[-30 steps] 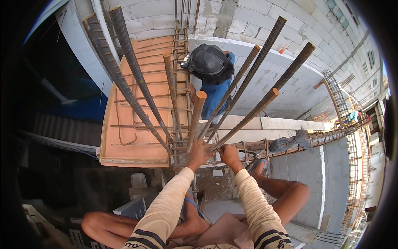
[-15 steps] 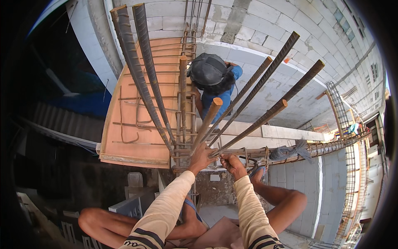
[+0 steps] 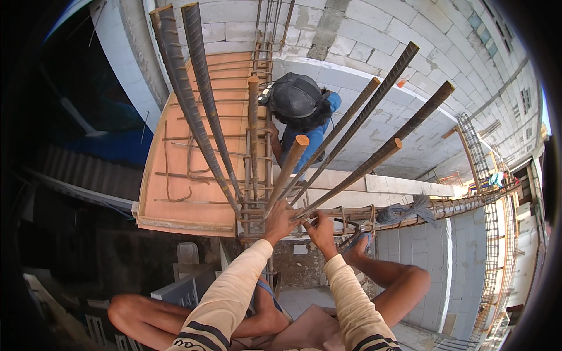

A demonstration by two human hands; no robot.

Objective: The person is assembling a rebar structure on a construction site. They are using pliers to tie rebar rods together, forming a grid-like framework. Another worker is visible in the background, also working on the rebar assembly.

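Observation:
My left hand [image 3: 280,223] is closed at the foot of the upright rebars, against the joint of the steel cage. What its fingers hold is hidden. Just to its right, my right hand [image 3: 321,233] pinches something too small to make out, its fingertips close to the left hand's. Between and above them rises a thick rusty rebar [image 3: 290,167], with another ribbed bar [image 3: 357,175] slanting up to the right. A dark-handled tool, perhaps pincers [image 3: 351,231], rests on the horizontal rebar cage [image 3: 462,206] beside my right hand.
A bundle of grey tie wire [image 3: 404,212] lies on the cage. Plywood formwork [image 3: 193,215] with bent bars spreads at the left. Beyond the rebars a person in a cap [image 3: 295,96] and blue shirt bends down by a block wall [image 3: 380,23]. Tall bars [image 3: 202,88] stick up.
My right hand has shifted slightly left, closer to my left hand, and its wrist has turned. The view has drifted a little. The person beyond has barely moved.

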